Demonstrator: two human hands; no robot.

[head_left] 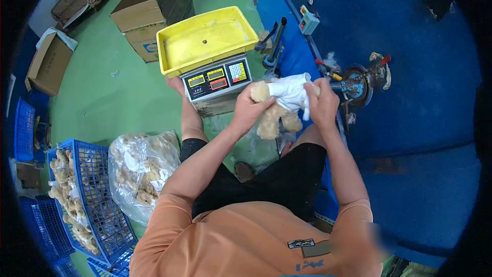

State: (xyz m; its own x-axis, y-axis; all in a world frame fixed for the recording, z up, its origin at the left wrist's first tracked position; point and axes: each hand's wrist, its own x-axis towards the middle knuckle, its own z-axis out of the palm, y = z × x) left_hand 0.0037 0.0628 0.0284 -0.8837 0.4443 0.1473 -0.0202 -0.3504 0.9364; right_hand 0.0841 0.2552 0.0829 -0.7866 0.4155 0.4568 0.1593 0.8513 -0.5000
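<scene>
Between my hands hangs a beige plush toy (271, 123) in a white shirt (292, 91), its legs dangling over my lap. My left hand (249, 105) grips it at one side, by a round beige end that sticks out of the white cloth. My right hand (323, 103) closes around the other side, near a metal nozzle on the blue machine (361, 84). Just beyond my left hand stands a digital scale (217, 81) with a yellow tray (205, 54) on top.
At my left, a blue crate (102, 210) holds several beige plush pieces, beside a clear plastic bag (146, 149) of more plush. Cardboard boxes (141, 20) stand on the green floor farther off. A blue machine wall (410, 123) rises at my right, carrying a small switch box (308, 21).
</scene>
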